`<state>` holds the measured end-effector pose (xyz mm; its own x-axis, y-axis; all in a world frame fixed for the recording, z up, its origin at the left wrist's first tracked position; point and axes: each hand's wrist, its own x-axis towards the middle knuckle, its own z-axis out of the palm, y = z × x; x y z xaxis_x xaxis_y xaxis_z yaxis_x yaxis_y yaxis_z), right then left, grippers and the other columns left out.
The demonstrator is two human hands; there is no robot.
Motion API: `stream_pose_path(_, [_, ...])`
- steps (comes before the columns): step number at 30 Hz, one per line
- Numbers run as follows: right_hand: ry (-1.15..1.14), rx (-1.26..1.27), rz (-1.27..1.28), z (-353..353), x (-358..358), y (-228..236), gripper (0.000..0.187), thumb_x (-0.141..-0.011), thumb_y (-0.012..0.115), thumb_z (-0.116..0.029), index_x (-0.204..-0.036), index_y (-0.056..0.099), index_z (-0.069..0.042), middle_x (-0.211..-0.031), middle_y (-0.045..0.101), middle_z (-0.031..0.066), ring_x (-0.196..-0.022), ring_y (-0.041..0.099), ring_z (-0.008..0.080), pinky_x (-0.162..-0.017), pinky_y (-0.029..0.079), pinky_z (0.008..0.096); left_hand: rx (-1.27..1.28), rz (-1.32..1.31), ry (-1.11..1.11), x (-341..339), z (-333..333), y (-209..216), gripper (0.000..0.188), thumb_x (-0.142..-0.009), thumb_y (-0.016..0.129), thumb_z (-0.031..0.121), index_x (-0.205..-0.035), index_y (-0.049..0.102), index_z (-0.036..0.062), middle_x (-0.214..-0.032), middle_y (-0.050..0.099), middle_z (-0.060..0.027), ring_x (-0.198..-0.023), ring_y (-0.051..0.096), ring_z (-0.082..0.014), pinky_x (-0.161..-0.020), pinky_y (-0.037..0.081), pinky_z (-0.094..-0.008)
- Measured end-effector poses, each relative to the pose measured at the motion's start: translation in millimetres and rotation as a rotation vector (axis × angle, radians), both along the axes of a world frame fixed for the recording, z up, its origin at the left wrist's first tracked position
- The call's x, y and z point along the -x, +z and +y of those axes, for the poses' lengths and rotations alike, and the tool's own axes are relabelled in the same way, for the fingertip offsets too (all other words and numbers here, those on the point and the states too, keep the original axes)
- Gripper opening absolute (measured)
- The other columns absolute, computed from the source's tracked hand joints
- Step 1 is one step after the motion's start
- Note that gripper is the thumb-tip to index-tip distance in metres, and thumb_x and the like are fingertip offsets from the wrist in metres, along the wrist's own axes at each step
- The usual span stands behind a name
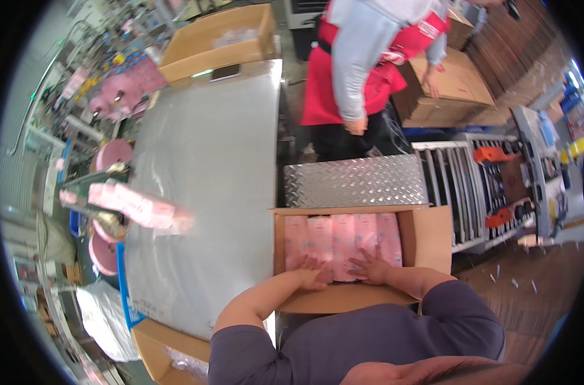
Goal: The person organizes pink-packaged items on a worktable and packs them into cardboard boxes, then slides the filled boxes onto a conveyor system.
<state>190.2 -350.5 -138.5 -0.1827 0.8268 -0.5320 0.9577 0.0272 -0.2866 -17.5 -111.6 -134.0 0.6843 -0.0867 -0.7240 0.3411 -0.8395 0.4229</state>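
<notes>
Pink packs (344,232) sit in a row inside the open carton (434,239), beside the counter (208,141). Left hand (313,273) and right hand (371,266) rest on them, fingers spread apart. Judged risk: uneven pressing could crumple packs or skew the row.
</notes>
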Motion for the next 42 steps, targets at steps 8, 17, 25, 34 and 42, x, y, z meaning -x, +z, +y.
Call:
stream_pose_path(8, [-0.297, -0.257, 0.217, 70.6, -4.1, 59.8, 0.067, -0.084, 0.066, -0.038, -0.143, 0.045, -0.013, -0.148, 0.040, 0.0169, -0.140, 0.030, 0.0417, -0.113, 0.028, 0.0566, -0.406, -0.852, 0.821, 57.6, 233.4, 196.0, 0.060, -0.094, 0.057, 0.048, -0.139, 0.050, 0.0077, -0.140, 0.050, -0.0228, -0.133, 0.045, -0.0385, -0.111, 0.036, -0.0470])
stream_pose_path(17, [-0.301, -0.608, 0.449, 268.4, 59.0, 165.3, 0.060, -0.085, 0.069, -0.027, -0.138, 0.049, -0.007, -0.140, 0.049, 0.0189, -0.128, 0.046, 0.0399, -0.107, 0.040, 0.0465, -0.829, -0.539, 0.555, 128.1, 309.6, 173.7, 0.061, -0.088, 0.056, 0.060, -0.130, 0.055, 0.0160, -0.150, 0.035, -0.0233, -0.140, 0.020, -0.0559, -0.112, 0.008, -0.0715])
stream_pose_path(25, [-0.333, -0.497, -0.041, 365.8, 157.5, 214.7, 0.087, -0.085, 0.062, -0.056, -0.153, 0.028, -0.013, -0.157, 0.015, 0.0275, -0.139, 0.018, 0.0576, -0.113, 0.027, 0.0581, -0.608, -0.707, 1.200, 125.9, 364.2, 225.0, 0.076, -0.088, 0.056, 0.062, -0.150, 0.036, 0.0225, -0.163, 0.008, -0.0158, -0.147, 0.000, -0.0501, -0.112, 0.016, -0.0703])
stream_pose_path(34, [-0.216, -0.477, -0.094, 384.7, 153.1, 204.2, 0.090, -0.087, 0.055, -0.064, -0.155, 0.023, -0.015, -0.158, 0.012, 0.0284, -0.141, 0.015, 0.0576, -0.117, 0.022, 0.0560, -0.831, -0.619, 1.214, 202.8, 485.6, 190.0, 0.074, -0.091, 0.045, 0.066, -0.137, 0.053, 0.0080, -0.148, 0.038, -0.0246, -0.144, 0.017, -0.0472, -0.116, 0.008, -0.0644])
stream_pose_path(42, [-0.072, -0.566, -0.092, 385.1, 130.1, 183.4, 0.080, -0.095, 0.043, -0.060, -0.154, 0.023, -0.009, -0.155, 0.023, 0.0283, -0.145, 0.016, 0.0477, -0.119, 0.014, 0.0560, -0.610, -0.966, 0.327, 151.7, 212.7, 163.5, 0.061, -0.089, 0.062, 0.044, -0.131, 0.051, 0.0015, -0.144, 0.037, -0.0288, -0.134, 0.028, -0.0559, -0.112, 0.016, -0.0694])
